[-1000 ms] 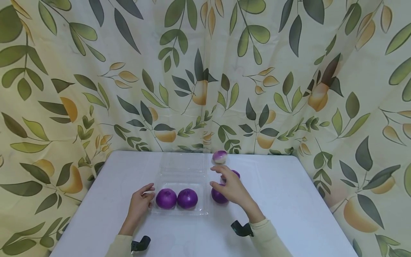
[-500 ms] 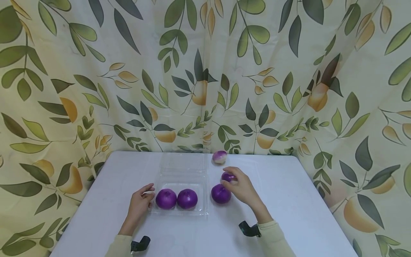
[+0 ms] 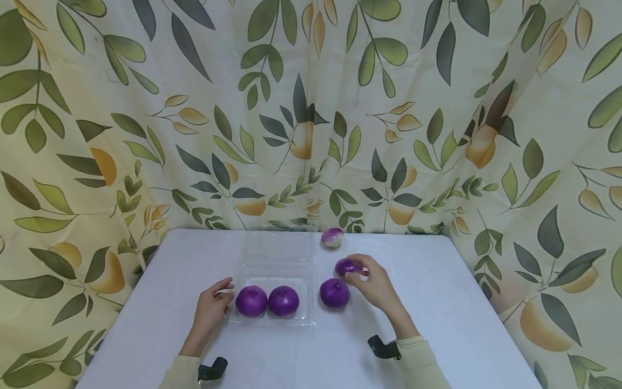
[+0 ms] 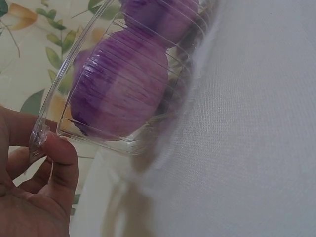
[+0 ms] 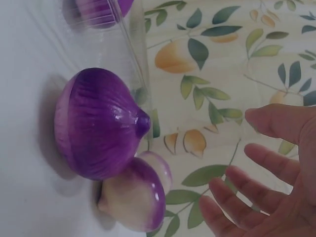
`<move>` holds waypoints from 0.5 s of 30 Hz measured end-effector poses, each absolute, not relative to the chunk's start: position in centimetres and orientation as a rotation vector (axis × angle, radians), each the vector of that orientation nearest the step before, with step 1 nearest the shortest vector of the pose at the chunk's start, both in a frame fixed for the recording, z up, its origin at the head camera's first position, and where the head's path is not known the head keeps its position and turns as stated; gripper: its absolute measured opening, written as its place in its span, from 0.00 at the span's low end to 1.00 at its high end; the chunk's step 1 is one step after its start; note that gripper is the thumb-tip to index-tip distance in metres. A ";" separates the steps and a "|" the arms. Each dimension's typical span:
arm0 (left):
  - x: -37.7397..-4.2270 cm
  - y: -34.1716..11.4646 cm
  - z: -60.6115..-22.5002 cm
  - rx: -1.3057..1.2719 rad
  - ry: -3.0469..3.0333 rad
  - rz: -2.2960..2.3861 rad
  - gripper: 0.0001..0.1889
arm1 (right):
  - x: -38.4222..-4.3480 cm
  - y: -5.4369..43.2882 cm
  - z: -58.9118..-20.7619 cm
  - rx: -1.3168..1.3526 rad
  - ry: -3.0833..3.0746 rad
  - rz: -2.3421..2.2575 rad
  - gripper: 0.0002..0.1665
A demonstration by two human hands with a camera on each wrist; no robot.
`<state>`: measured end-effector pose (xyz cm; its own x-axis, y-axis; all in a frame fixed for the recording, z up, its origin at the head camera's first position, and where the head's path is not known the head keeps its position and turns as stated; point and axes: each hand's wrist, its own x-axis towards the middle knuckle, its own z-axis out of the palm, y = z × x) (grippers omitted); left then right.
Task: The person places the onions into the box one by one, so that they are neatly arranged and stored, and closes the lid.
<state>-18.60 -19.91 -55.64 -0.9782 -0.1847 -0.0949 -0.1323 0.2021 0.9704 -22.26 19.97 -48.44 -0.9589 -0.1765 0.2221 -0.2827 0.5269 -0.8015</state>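
Observation:
Two purple onions, one at the left (image 3: 251, 301) and one at the right (image 3: 284, 301), sit side by side in a clear plastic clamshell box (image 3: 307, 313). My left hand (image 3: 210, 310) pinches the box's rim at its left side, thumb and fingers on the edge in the left wrist view. Right of the box stands another purple onion (image 3: 335, 294). Behind it lies a purple-and-cream, turnip-like vegetable (image 5: 136, 195), partly hidden. My right hand (image 3: 376, 281) hovers beside these two, fingers spread and holding nothing in the right wrist view (image 5: 266, 177).
The box's clear lid (image 3: 278, 247) lies folded back toward the curtain. A purple-and-white, turnip-like vegetable (image 3: 332, 237) sits near the far edge of the white table (image 3: 418, 281). A leaf-patterned curtain (image 3: 311, 119) hangs behind.
My right hand has moved right, away from the box, uncovering the onion and the turnip-like vegetable beside it. My left hand stays at the box's edge.

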 end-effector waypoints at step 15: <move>-18.7 -20.0 -55.7 0.308 -2.400 -1.936 0.24 | -23.0 21.3 -49.6 0.223 -2.716 1.383 0.30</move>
